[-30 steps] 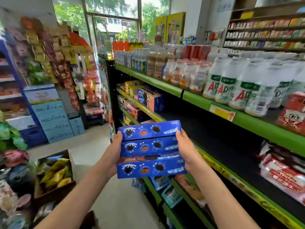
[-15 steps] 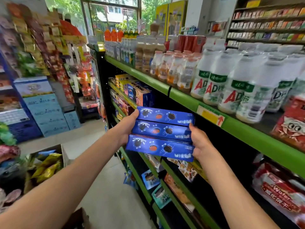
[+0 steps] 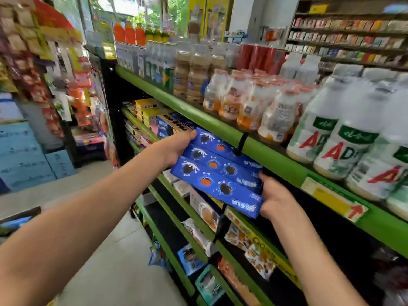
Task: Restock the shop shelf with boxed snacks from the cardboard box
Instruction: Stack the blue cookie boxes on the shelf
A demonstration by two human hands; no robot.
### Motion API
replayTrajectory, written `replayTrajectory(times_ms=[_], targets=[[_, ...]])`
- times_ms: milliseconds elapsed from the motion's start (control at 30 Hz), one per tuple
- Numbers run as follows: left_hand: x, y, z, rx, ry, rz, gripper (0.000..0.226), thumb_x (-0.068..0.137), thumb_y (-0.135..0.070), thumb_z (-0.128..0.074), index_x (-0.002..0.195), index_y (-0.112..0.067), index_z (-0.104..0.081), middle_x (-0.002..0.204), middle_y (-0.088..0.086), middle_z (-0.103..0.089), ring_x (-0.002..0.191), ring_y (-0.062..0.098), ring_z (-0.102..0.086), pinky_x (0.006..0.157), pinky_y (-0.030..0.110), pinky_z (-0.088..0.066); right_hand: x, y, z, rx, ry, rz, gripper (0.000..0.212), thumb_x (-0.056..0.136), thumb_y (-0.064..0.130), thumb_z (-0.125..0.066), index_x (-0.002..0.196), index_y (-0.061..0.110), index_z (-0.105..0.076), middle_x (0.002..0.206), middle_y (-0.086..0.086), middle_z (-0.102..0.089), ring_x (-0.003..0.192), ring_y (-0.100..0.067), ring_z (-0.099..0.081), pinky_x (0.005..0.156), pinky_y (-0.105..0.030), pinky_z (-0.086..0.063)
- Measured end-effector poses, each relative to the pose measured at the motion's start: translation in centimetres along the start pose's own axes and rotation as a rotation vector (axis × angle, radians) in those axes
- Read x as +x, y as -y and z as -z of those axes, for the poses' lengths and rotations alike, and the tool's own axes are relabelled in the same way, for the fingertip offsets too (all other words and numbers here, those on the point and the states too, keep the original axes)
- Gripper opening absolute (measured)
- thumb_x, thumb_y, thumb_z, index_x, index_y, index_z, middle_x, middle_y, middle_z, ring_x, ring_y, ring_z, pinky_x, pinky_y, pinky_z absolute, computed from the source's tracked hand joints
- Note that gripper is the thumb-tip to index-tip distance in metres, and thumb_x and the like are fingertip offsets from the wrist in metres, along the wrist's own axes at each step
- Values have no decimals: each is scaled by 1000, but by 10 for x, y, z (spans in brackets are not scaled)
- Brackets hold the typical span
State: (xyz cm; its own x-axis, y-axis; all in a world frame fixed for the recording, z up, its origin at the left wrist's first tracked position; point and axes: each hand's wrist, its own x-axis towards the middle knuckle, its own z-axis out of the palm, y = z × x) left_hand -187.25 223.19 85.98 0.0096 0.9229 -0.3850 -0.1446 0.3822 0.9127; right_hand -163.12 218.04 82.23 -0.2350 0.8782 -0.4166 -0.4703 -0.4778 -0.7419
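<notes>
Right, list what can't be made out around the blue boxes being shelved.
- Head view: far ends of the blue boxes, hidden behind the green shelf edge.
- Right hand fingers, hidden behind the stack.
- Box lettering, blurred.
- Yellow price label, unreadable.

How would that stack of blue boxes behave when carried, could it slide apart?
The stack of blue boxes looks stiff: its edges stay straight though only the left hand and right hand press its ends. The glossy faces are probably slippery, so the tilted boxes might shear sideways if the grip loosens. Held out at arm's length, they seem fairly light.
</notes>
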Motion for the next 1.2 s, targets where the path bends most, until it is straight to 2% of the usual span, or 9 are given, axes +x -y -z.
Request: replayTrajectory(times_ms=[233,433,500,600,667,733,833,1033,1200], targets=[[58,-2,-5,-37,88,-4,27,104,-37,-45,101,-15,-61,89,11,-72,77,27,-66,82,44,-55,37,8,0,-14,-186,120,30,103,35,-44,117,17,-63,89,-5,-75,69,-21,-73,57,-33,-60],[81,12,-54,-57,317,0,33,102,-35,-46,89,-11,-67,79,12,-75,67,27,-71,64,40,-61,50,18,28,-189,-476,233,41,108,20,-23,129,0,-52,147,-19,-46,118,-36,-52,105,-42,-38],[87,19,-69,-101,352,15,37,103,-37,-43,100,-8,-65,89,15,-74,74,29,-70,73,42,-59,38,16,39,-181,-603,321,41,106,8,-17,102,-4,-56,106,-27,-63,116,-26,-58,97,-35,-37],[95,28,-95,-162,493,36,42,102,-41,-43,101,-8,-68,98,16,-73,87,32,-69,85,43,-57,30,25,51,-311,-708,284,40,105,-1,-23,72,11,-43,53,-9,-59,69,-10,-66,53,-12,-48],[95,33,-114,-131,507,0,41,102,-39,-44,89,-12,-71,92,13,-75,83,28,-71,79,38,-57,16,25,76,-334,-680,364,32,106,8,-30,88,7,-56,80,-7,-66,80,-18,-65,57,-12,-52],[96,40,-130,-114,485,-38,35,103,-33,-44,91,-12,-69,94,14,-75,86,31,-70,86,45,-56,24,19,102,-311,-734,470,31,105,25,-41,124,8,-59,119,-10,-67,108,-26,-64,89,-28,-54],[99,59,-150,-4,464,-83,31,102,-22,-49,121,-1,-62,120,28,-65,109,45,-62,99,61,-46,23,15,126,-731,-1019,431,44,103,38,-44,140,15,-50,147,-13,-49,130,-33,-49,106,-39,-39],[99,76,-147,291,494,-344,57,92,-10,-66,144,-11,-43,124,1,-62,84,0,-61,63,7,-50,-5,-7,161,-791,-998,378,76,90,51,-63,153,21,-31,156,-5,-37,141,-28,-36,109,-36,-31],[102,78,-133,599,503,-477,58,83,-7,-76,134,-8,-49,129,7,-61,107,18,-62,80,10,-50,-5,-14,164,-867,-820,408,83,77,22,-82,148,28,-39,111,19,-55,105,-9,-55,92,-28,-39]])
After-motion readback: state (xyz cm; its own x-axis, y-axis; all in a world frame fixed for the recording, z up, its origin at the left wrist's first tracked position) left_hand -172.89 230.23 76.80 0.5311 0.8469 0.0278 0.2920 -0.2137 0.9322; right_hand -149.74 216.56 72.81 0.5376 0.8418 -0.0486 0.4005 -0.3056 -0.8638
